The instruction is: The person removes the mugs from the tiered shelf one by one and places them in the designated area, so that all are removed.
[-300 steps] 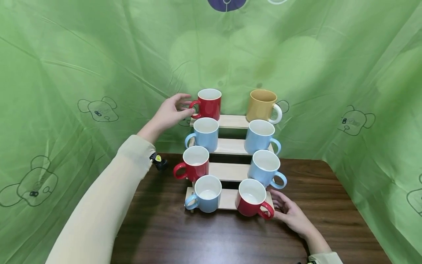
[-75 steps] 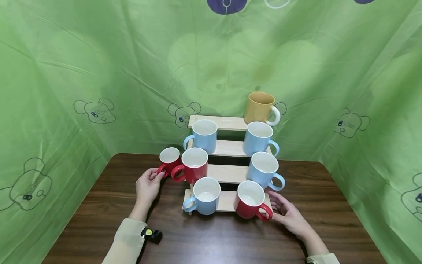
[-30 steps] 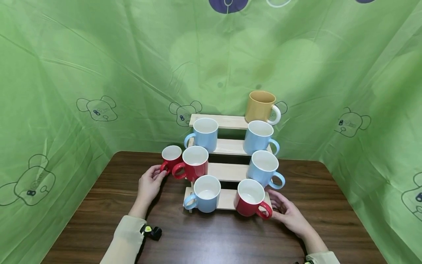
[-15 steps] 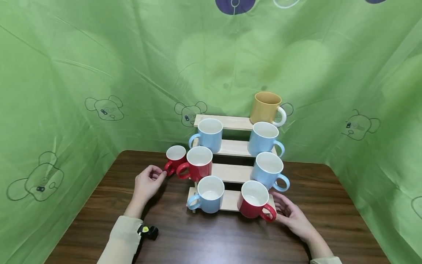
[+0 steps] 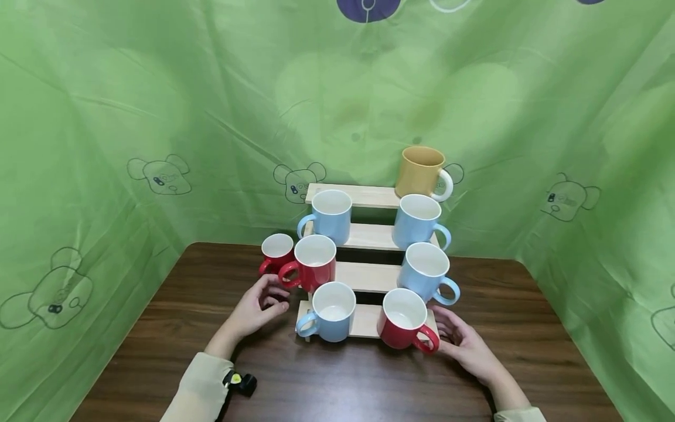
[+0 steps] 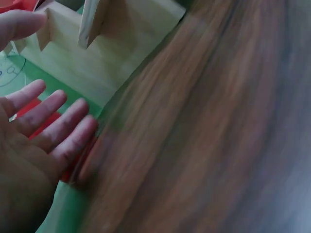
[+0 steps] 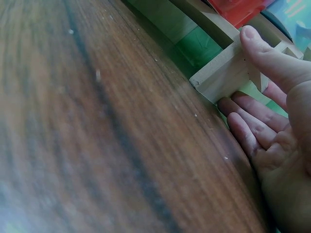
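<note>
A four-step wooden rack (image 5: pixel 369 275) stands mid-table with mugs on its steps. My left hand (image 5: pixel 257 308), fingers loosely bent and holding nothing, is just left of the rack, below the handle of a red mug (image 5: pixel 319 271) on the second step from the bottom. Behind that hand, a smaller-looking red mug (image 5: pixel 278 258) stands on the table. In the left wrist view the fingers (image 6: pixel 73 131) are spread apart beside the rack. My right hand (image 5: pixel 466 346) holds the rack's lower right end, thumb in front and fingers behind, beside a red mug (image 5: pixel 403 325).
A light blue mug (image 5: pixel 337 319) sits at the bottom left. Two light blue mugs stand on the right steps, another upper left. A yellow mug (image 5: pixel 419 176) with a white handle is on the top right. Green cloth (image 5: pixel 211 117) surrounds the brown table (image 5: pixel 174 316).
Earlier the left hand took the top-left red mug by its handle and set it on the table at the left. It has since let go and moved right. The right hand stays put.
</note>
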A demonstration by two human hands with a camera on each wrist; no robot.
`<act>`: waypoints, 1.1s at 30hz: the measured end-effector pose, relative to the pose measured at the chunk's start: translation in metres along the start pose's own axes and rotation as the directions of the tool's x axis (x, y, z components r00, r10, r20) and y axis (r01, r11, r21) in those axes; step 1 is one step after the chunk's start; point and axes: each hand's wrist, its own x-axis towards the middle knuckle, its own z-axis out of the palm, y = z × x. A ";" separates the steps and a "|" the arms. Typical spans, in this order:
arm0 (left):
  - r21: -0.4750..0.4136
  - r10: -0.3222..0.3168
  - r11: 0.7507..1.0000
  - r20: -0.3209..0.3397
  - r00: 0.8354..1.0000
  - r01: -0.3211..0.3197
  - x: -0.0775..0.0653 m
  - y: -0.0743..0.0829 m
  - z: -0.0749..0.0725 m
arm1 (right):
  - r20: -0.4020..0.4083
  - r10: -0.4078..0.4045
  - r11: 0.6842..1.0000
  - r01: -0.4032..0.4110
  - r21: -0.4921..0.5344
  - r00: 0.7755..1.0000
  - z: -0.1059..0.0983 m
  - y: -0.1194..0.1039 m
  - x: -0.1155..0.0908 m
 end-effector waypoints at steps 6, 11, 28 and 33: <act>-0.025 0.002 1.000 0.082 0.997 0.001 -0.004 -0.006 0.005 | -0.012 0.050 0.998 -0.050 -0.034 0.999 0.001 -0.002 0.002; -0.055 0.001 0.998 0.128 0.992 0.006 -0.006 -0.006 0.009 | -0.020 0.059 0.998 -0.060 -0.036 0.998 0.002 -0.002 0.001; -0.074 -0.025 0.997 0.164 0.986 0.038 -0.015 0.010 0.031 | -0.018 0.061 0.998 -0.061 -0.016 0.998 -0.001 -0.003 -0.001; -0.115 -0.046 0.991 0.137 0.990 0.062 -0.016 0.010 0.035 | -0.005 0.050 0.999 -0.050 -0.008 0.999 -0.001 -0.002 -0.001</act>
